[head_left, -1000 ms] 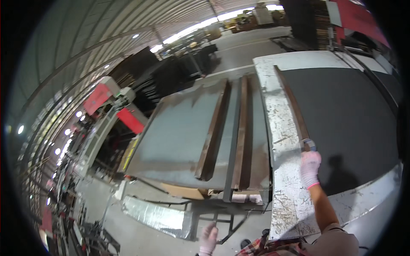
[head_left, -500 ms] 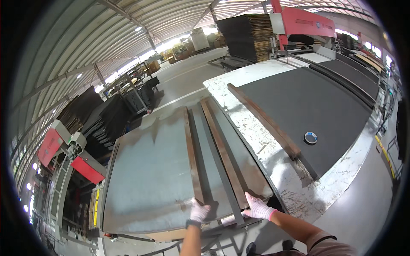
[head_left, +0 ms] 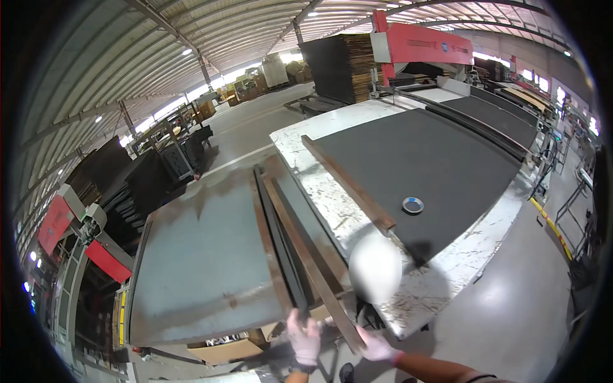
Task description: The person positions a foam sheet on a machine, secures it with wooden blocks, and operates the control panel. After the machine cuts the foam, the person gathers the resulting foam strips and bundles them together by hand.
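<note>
It's a head-worn fisheye, left one of a pair, looking down and forward over the grey metal table (head_left: 198,249). Sits pretty close to the table's near edge, but it's wide enough to grab the roof (head_left: 236,29) way beyond the table too.

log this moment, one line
left hand: by dark bar; right hand: at end of slanted brown bar; round item: on black sheet
</note>
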Action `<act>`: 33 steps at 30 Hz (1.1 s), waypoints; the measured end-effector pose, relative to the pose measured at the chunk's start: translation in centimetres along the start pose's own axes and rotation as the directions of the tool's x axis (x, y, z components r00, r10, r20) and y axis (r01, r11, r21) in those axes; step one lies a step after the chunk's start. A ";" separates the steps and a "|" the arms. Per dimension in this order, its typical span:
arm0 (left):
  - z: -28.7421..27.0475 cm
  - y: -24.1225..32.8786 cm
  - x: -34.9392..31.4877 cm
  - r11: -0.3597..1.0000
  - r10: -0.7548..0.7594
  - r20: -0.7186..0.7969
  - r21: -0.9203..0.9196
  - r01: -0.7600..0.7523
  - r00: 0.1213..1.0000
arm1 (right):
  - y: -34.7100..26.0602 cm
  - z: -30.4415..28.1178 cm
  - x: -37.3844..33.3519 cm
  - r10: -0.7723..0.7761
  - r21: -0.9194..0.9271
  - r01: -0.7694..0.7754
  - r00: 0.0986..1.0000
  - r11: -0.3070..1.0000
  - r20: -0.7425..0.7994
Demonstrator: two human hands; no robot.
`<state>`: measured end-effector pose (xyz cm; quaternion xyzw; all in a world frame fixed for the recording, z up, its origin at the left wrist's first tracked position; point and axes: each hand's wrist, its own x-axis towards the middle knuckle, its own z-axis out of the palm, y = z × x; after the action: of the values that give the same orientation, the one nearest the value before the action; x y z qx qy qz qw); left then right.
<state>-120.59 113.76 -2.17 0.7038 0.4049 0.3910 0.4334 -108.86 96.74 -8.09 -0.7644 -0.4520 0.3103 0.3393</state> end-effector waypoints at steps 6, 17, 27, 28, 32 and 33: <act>12.8 -3.0 -15.2 0.240 -0.400 0.650 -0.606 0.759 0.646 | 4.5 -14.6 -32.0 -0.039 0.118 0.050 0.995 0.992 -0.095; 29.3 7.3 -30.0 -0.024 -0.170 0.978 -0.130 0.991 0.124 | 30.6 -30.8 -60.7 0.731 -0.602 -0.658 0.660 0.452 -0.172; 53.9 27.4 -13.5 0.241 0.067 0.737 -0.666 0.706 0.672 | 23.7 -51.3 -24.0 0.219 0.152 -0.184 0.942 0.971 -0.256; 56.9 28.7 -12.5 0.147 -0.033 0.692 -0.711 0.688 0.722 | 24.3 -54.5 -22.5 0.355 0.436 -0.261 0.923 0.861 -0.149; 66.7 33.6 -10.4 0.571 0.292 0.612 -0.728 0.379 0.735 | 30.8 -66.7 -15.2 0.312 0.343 -0.199 0.896 0.918 -0.315; 67.8 34.1 -10.1 0.593 0.348 0.750 -0.641 0.488 0.562 | 33.0 -70.3 -12.5 0.266 0.351 -0.131 0.891 0.927 -0.369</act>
<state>-55.27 74.52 5.80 0.5049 -0.0369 0.1317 0.8522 -43.08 56.85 8.14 -0.7906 -0.2334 0.2448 0.5105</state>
